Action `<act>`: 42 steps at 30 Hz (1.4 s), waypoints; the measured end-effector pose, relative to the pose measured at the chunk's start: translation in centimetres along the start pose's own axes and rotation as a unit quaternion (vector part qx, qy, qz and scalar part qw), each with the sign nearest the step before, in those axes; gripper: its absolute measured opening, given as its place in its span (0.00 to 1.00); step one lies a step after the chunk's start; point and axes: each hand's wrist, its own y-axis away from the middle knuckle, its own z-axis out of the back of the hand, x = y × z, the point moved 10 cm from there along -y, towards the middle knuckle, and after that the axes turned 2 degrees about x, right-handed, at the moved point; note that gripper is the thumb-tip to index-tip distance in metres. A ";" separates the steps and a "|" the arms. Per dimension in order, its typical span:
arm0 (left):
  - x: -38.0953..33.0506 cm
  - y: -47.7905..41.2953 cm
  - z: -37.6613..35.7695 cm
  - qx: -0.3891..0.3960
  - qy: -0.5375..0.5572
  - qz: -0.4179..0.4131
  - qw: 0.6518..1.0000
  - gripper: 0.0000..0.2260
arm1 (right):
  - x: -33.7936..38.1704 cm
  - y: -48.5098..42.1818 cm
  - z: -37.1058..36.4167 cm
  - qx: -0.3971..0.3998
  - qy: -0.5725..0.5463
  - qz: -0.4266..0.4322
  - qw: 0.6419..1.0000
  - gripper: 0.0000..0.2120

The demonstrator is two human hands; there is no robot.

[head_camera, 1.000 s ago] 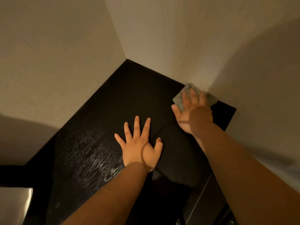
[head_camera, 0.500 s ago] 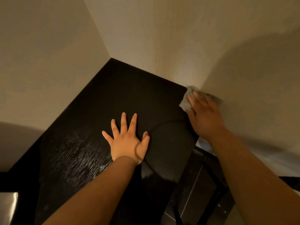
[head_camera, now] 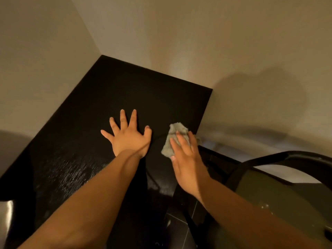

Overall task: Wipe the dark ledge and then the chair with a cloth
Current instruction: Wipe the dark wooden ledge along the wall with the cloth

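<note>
Cloth [head_camera: 175, 139], grey and crumpled, lies at the right edge of the ledge [head_camera: 143, 90] under the straight fingers of the right hand [head_camera: 186, 157]. Soft, light and limp, it probably needs flat pressure from above. Left hand [head_camera: 128, 136] rests spread flat, holding nothing.

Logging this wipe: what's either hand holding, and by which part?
Nothing gripped: right hand presses straight fingers on the cloth; left hand lies flat on the ledge.

The right hand [head_camera: 186, 161] is blurred and covers part of the cloth [head_camera: 175, 130]. The chair [head_camera: 291, 158] runs off the right edge.
</note>
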 end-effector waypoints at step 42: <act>-3.3 23.2 -4.5 -0.020 -0.030 -0.236 0.971 0.27 | -16.7 41.9 -1.1 0.217 -0.152 -0.412 0.872 0.21</act>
